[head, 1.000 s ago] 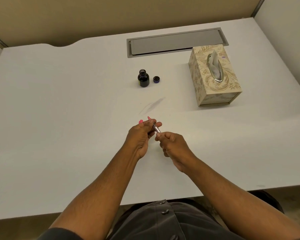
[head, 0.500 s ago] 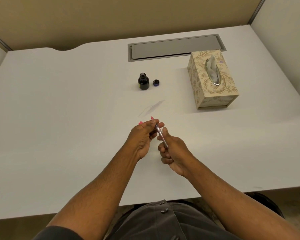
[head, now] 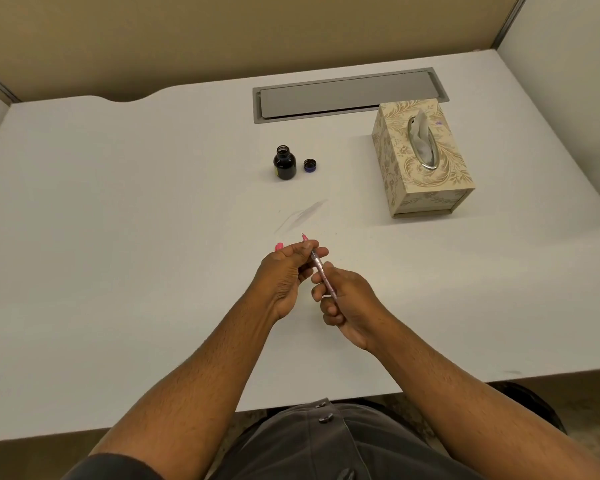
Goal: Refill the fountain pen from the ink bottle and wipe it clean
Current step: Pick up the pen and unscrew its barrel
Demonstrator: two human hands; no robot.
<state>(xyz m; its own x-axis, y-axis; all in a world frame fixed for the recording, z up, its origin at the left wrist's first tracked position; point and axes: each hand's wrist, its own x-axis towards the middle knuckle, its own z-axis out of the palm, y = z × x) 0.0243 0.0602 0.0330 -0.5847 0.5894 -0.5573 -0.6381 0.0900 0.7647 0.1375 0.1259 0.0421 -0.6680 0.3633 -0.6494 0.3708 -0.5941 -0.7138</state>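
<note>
While the open ink bottle (head: 284, 163), its cap (head: 310, 165) and the tissue box (head: 421, 156) stand well apart on the counter (head: 118, 220) — nothing between — both hands pinch the fountain pen (head: 321, 271): left hand (head: 288, 271) near the tip, right hand (head: 347, 303) on the barrel.

You have one head-worn view, looking forward and down from above the near edge of the white desk (head: 118, 237), close over your forearms, facing the tan partition (head: 222, 36).

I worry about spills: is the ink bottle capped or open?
Open. The ink bottle stands upright with its threaded neck bare; its cap lies beside it on the table.
</note>
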